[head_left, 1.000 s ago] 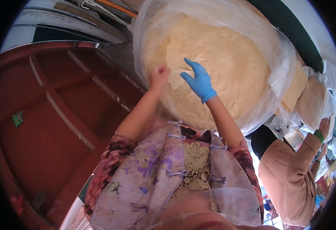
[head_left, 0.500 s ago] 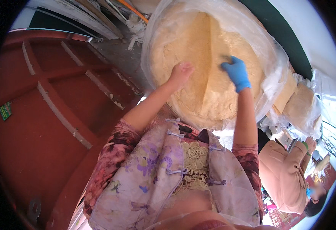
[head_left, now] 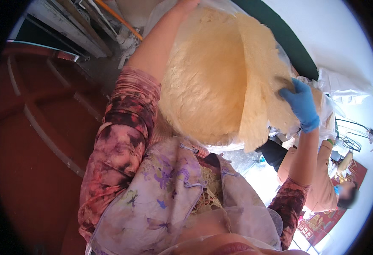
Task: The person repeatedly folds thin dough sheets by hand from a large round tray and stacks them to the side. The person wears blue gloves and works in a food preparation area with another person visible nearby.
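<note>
A wide, round stack of thin tan sheets [head_left: 205, 80] lies in front of me. Its top surface looks wrinkled and slightly shiny. Along its right side a tan sheet [head_left: 256, 80] is lifted and folded over, its loose edge hanging past the stack. My right hand [head_left: 300, 104], in a blue glove, is closed on the outer part of that sheet. My bare left hand [head_left: 188, 3] reaches to the far rim of the stack, at the top edge of the view. Its fingers are mostly cut off there. Clear plastic [head_left: 154, 17] shows around the stack.
Large dark red ribbed panels [head_left: 37, 170] fill the left. Beams and an orange pole [head_left: 118, 19] stand at the far left. A person in a tan coat [head_left: 312, 170] is at the lower right, near cables [head_left: 351, 144]. A white wall [head_left: 318, 34] rises behind the stack.
My right hand has moved right, carrying the sheet's edge over with it. My left hand has gone from above the stack's middle to its far rim. My view has shifted.
</note>
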A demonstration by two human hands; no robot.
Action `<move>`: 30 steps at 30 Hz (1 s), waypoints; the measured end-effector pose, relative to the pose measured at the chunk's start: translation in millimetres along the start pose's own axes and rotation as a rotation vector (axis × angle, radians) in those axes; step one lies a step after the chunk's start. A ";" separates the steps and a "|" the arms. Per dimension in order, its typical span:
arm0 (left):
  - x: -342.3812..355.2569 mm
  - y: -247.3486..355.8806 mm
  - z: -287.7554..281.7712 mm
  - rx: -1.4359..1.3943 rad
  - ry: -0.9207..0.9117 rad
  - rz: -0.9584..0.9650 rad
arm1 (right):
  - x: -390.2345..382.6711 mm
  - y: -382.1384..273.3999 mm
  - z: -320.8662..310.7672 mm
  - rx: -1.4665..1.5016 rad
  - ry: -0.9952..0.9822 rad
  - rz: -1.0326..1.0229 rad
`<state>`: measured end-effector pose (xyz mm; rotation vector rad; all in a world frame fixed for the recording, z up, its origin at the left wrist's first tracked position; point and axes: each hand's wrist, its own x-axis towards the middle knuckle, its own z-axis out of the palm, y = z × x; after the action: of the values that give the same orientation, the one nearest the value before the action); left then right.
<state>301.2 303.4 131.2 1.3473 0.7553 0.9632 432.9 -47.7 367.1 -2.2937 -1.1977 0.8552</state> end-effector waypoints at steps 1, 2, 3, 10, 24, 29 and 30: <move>7.5 -1.0 -4.6 -0.216 0.055 -0.084 | -7.4 -12.2 -9.0 -0.004 0.046 0.024; 7.6 -3.5 -5.7 -0.161 0.091 -0.134 | -12.3 -25.3 -21.6 -0.068 0.036 0.070; 3.2 -5.1 -7.0 -0.104 0.123 -0.183 | -20.7 -38.1 -37.0 0.016 -0.038 0.019; -82.3 12.0 16.9 -0.138 0.390 -0.187 | -29.0 -39.2 -144.8 0.444 0.200 0.030; -206.5 14.9 126.6 0.776 -0.512 0.446 | -83.1 269.3 75.6 1.263 0.488 0.299; -238.7 -54.4 135.9 1.080 -0.972 0.175 | -99.4 253.5 141.2 1.378 0.421 0.437; -245.7 -66.6 132.4 1.098 -1.058 0.108 | -96.5 249.3 142.0 1.338 0.378 0.383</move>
<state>320.6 26.8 57.5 2.5168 0.3249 -0.2963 438.2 -253.2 145.0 -1.3923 0.1017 0.8705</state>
